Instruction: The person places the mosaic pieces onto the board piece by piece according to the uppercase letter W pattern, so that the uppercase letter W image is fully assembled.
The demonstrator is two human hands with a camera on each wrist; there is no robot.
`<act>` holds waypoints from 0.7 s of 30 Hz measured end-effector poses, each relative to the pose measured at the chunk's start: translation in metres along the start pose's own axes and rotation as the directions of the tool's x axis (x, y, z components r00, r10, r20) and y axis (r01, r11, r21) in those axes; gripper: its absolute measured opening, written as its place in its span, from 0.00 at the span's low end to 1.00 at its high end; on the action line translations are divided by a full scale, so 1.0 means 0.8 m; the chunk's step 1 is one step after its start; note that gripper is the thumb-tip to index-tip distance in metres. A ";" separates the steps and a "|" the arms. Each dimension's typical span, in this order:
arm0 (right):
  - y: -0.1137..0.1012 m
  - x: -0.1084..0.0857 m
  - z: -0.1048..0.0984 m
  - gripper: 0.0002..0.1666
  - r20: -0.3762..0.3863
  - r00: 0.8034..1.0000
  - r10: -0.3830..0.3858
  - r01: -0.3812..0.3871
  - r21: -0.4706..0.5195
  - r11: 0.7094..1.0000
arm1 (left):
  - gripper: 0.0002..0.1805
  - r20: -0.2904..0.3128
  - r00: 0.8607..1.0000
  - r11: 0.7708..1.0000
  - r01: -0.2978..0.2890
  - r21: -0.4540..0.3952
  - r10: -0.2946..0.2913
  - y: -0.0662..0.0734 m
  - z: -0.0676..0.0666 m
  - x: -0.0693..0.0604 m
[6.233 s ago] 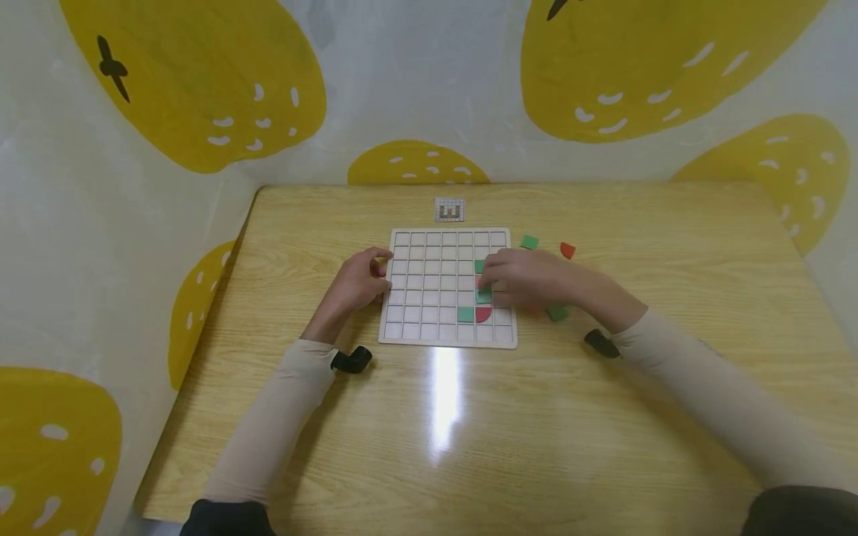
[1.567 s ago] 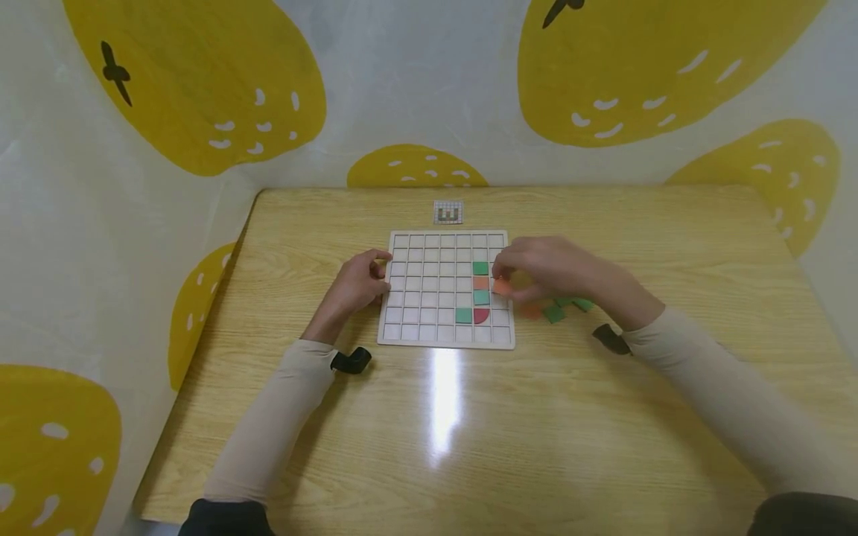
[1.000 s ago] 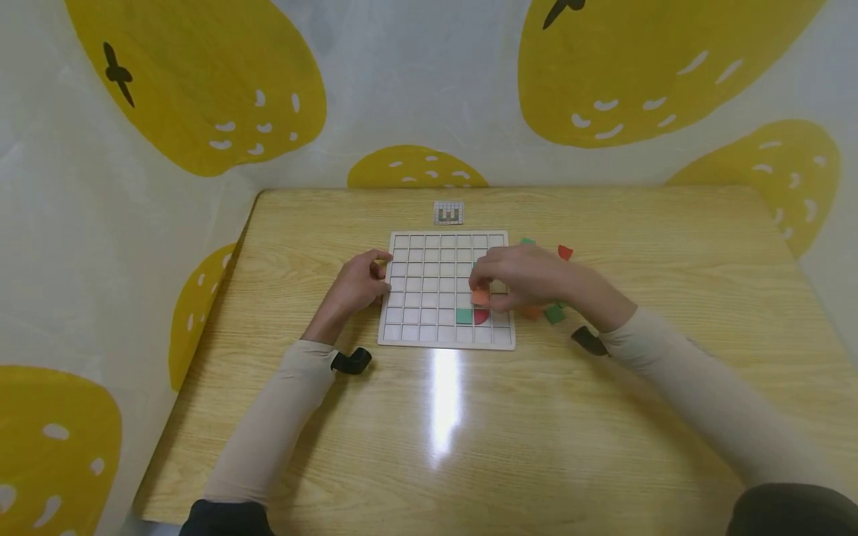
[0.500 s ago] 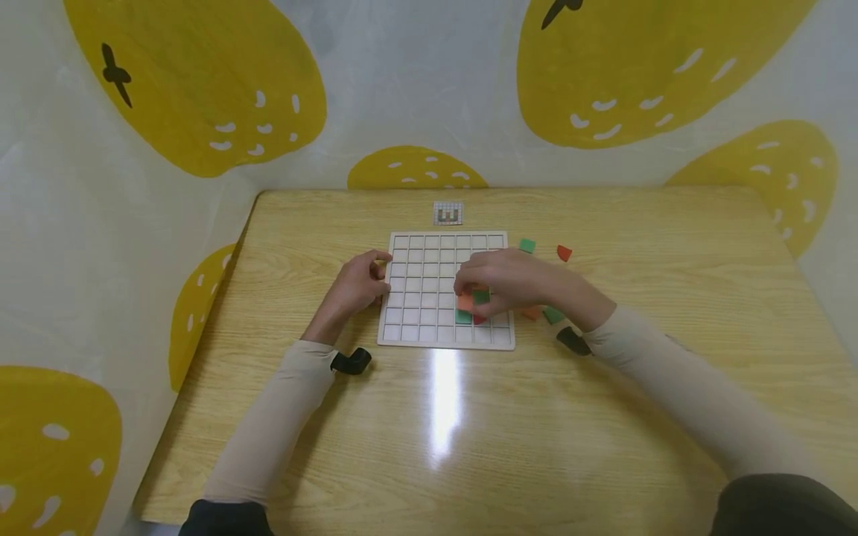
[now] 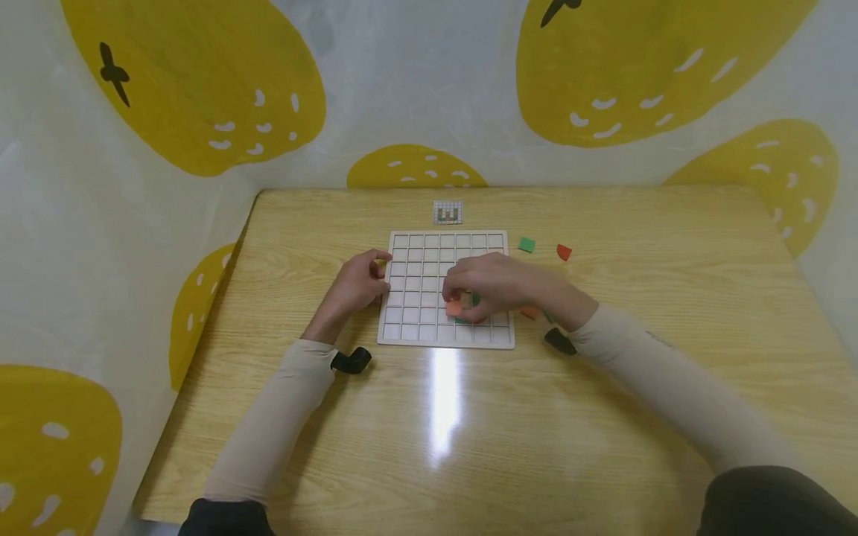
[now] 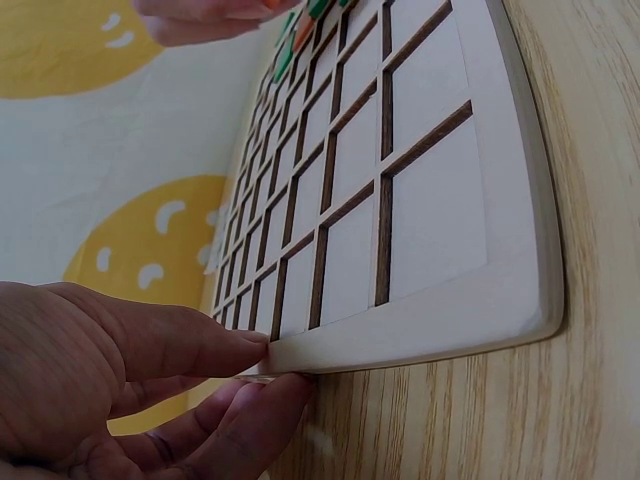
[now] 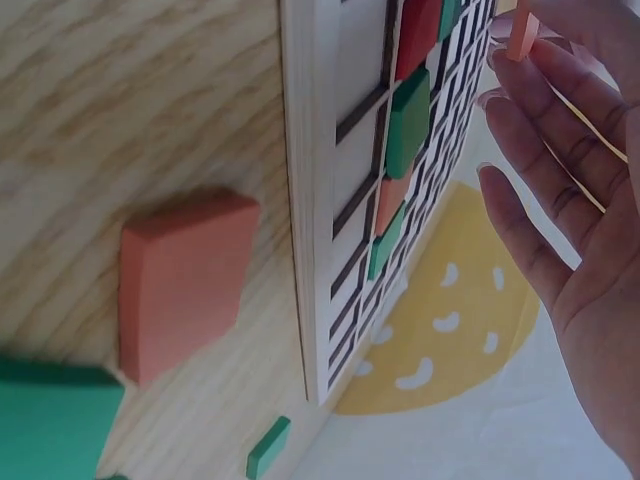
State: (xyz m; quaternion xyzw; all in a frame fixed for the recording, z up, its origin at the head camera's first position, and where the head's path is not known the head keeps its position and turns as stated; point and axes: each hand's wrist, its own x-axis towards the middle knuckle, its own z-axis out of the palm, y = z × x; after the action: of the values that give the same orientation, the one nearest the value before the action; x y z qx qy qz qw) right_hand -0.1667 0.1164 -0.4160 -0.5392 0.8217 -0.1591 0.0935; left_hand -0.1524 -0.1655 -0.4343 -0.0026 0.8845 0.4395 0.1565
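My left hand (image 5: 358, 281) holds the left edge of a white grid board (image 5: 415, 298); in the left wrist view its thumb lies on the rim (image 6: 440, 312), with fingers against the side below. Between the thumb and fingers of my right hand (image 5: 492, 281) is a small orange square tile (image 5: 453, 307), also seen in the right wrist view as an orange tile (image 7: 521, 32) clear of the board. Set in the board's cells are a red tile (image 7: 415, 35), a green tile (image 7: 408, 122), an orange tile (image 7: 393, 202) and another green tile (image 7: 386, 243). The right hand hides most of them from above.
Loose tiles lie right of the board: a green square (image 5: 527, 245), a red quarter-round (image 5: 564, 252) and an orange square (image 5: 529, 313), plus green ones partly under the wrist. A small pattern card (image 5: 447, 213) lies behind the board. A patterned wall backs the wooden table (image 5: 335, 447).
My right hand has brought the orange tile leftward across the board from its right side, and slightly nearer to me. The left hand and the board have stayed put.
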 end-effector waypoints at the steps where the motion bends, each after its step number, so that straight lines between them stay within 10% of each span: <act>1: -0.001 0.001 0.001 0.12 0.000 1.000 -0.002 0.002 0.000 1.000 | 0.31 0.000 1.000 1.000 -0.001 0.002 0.001 0.000 0.000 0.000; 21: -0.007 0.021 0.015 0.14 0.070 0.997 -0.006 0.012 -0.094 0.996 | 0.31 0.002 1.000 1.000 -0.016 -0.011 0.016 -0.002 0.000 0.000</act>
State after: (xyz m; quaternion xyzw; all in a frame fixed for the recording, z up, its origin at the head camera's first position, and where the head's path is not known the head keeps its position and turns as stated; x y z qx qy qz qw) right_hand -0.1652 0.0970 -0.4248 -0.5519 0.8221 -0.1016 0.0961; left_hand -0.1520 -0.1663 -0.4358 0.0038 0.8819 0.4456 0.1538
